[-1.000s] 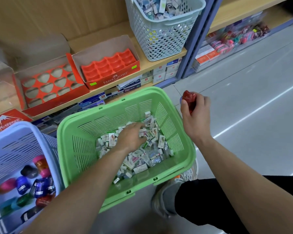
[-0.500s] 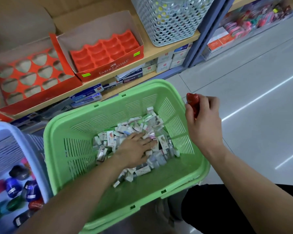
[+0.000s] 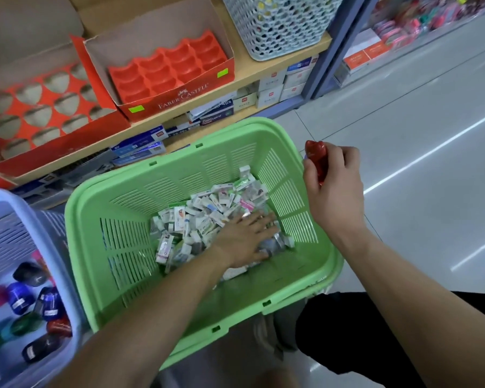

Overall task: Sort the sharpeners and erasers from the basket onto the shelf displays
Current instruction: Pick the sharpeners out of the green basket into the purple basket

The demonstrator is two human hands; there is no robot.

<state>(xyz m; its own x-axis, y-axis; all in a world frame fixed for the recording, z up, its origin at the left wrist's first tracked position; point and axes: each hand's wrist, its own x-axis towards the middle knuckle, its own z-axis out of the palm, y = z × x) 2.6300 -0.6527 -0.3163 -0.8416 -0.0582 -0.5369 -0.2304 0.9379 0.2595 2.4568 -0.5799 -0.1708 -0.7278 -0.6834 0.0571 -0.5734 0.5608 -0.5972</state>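
A green plastic basket [image 3: 179, 177] stands on the floor with a heap of small wrapped erasers [image 3: 207, 214] in its far right corner. My left hand [image 3: 247, 239] lies flat on the heap, fingers spread, pointing right. Just outside the basket's right rim, my right hand [image 3: 333, 189] is closed around a red sharpener [image 3: 315, 158]. On the wooden shelf [image 3: 263, 71] behind stand two red display boxes: one with an orange moulded tray [image 3: 165, 71], one with rounded cut-outs [image 3: 45, 107]. Both trays look unfilled.
A lilac basket [image 3: 53, 261] at the left holds several coloured sharpeners [image 3: 37, 303]. A grey-blue mesh basket [image 3: 277, 26] sits on the shelf at right. Boxed stock [image 3: 272, 91] fills the lower shelf. Grey tiled floor [image 3: 417, 135] stretches to the right; my knee [image 3: 361, 345] is at bottom right.
My left hand has slid right and towards me across the eraser heap and flattened out. The view has tilted down. My right hand keeps hold of the red sharpener.
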